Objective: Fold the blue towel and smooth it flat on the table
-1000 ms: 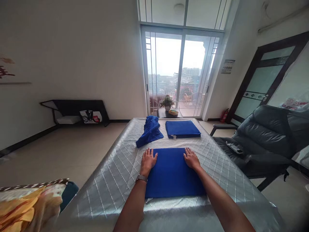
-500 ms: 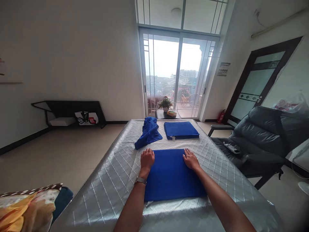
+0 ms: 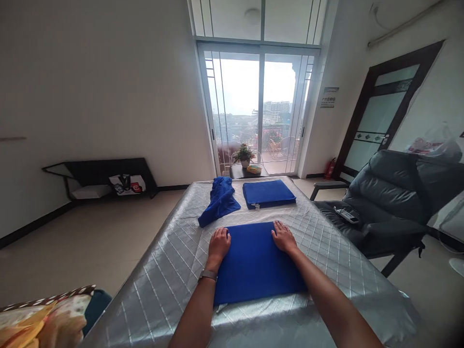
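A blue cloth (image 3: 255, 270), spread flat as a smooth rectangle, lies in front of me on the silver quilted table cover (image 3: 163, 285). My left hand (image 3: 219, 243) rests at its far left corner, fingers stretched forward along the edge. On the far right corner lies my right hand (image 3: 284, 237), palm down with the fingers laid out flat. Neither hand grips anything. Beyond the hands is a folded stack of blue cloth (image 3: 268, 192) with a small white tag at its front edge. To the left of that stack sits a crumpled blue cloth (image 3: 220, 202).
A dark padded armchair (image 3: 384, 198) with a remote on its seat stands close to the right. Patterned fabric (image 3: 54, 319) is heaped at the lower left. Past the table's far edge are a potted plant (image 3: 245, 155) and sliding glass doors (image 3: 239, 111).
The view has shifted slightly, so everything sits a little further left. Both hands keep their places at the far corners of the flat cloth.
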Demonstrator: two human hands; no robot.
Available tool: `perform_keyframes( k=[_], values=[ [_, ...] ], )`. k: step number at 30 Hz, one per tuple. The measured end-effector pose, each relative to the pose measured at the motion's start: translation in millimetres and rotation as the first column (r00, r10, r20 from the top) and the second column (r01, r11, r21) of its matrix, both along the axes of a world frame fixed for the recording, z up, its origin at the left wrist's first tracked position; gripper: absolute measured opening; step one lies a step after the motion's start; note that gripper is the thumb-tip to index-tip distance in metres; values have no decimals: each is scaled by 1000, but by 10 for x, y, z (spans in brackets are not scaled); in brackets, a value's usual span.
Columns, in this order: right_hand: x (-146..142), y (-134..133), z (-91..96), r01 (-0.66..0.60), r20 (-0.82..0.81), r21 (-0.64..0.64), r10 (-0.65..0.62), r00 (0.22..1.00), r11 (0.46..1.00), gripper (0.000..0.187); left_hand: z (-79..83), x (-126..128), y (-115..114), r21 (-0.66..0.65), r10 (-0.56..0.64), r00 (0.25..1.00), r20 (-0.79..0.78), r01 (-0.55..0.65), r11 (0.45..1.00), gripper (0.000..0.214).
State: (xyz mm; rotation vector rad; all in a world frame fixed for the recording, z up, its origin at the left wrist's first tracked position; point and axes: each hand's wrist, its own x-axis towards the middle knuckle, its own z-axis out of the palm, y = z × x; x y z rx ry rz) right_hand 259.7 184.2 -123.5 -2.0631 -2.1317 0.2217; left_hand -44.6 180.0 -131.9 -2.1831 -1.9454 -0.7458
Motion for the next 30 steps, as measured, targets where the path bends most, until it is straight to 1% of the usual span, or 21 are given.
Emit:
perform_keyframes(
  k=[4,7,12,17,20,22,23,25,27,28,30],
  values=[
    [-2,7,-21,14,-15,9,-14,1000,1000,66,-79,-27,36,-38,13,999,31,-12,999,35],
    [-4,19,-38,18,-22,7,-17,1000,1000,67,-86,-34,43,-43,14,1000,20,-13,999,37],
    [-20,6,-19,18,-38,5,-18,999,1000,67,-41,2,22,-67,39,999,-20,-41,997,37],
    [-30,-26,16,25,-83,5,-24,996,1000,67,37,18,2,-113,58,988,-140,-75,991,38],
    [-34,-32,15,27,-107,16,-25,994,1000,67,88,122,-21,-101,81,977,-199,-103,990,38],
    [-40,-34,15,28,-121,17,-26,992,999,66,114,321,-41,-78,61,980,-188,-77,994,39],
    [-42,-35,16,28,-128,19,-25,991,999,66,123,471,-50,-79,19,987,-161,-32,996,40],
    [-42,-42,20,31,-138,24,-28,990,999,66,139,857,-58,-101,-110,989,-94,100,990,42],
    [-29,-52,17,28,-145,34,-23,989,999,65,154,1310,-48,-119,-228,973,-49,221,968,45],
    [-17,-58,11,18,-144,38,-13,990,999,65,160,1533,-36,-122,-280,960,-19,276,953,47],
    [13,-68,-9,-11,-132,35,16,991,999,65,165,1918,-3,-131,-377,919,114,390,912,50]
  ],
)
